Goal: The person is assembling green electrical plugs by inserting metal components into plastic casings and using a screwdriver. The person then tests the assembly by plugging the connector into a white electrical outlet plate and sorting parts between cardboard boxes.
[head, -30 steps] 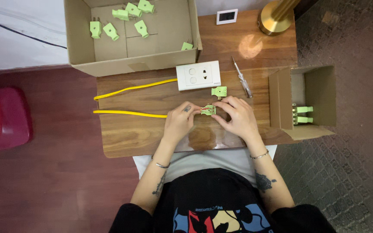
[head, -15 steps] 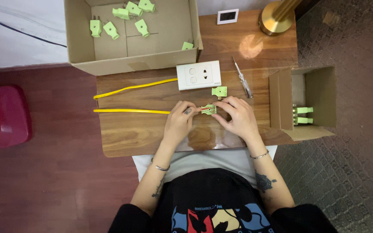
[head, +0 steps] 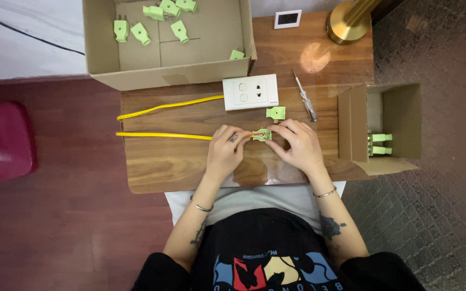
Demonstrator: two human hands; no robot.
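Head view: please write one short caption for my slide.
Both hands, left hand and right hand, hold a green plug on a yellow cable.

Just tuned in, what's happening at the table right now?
A person sits at a wooden table with both hands on a small green plug body. The left hand pinches the end of a yellow wire where it meets the plug; the right hand steadies the plug from the other side. A loose green plug piece, a white socket plate and a screwdriver lie just beyond. More green plugs sit in the big cardboard box.
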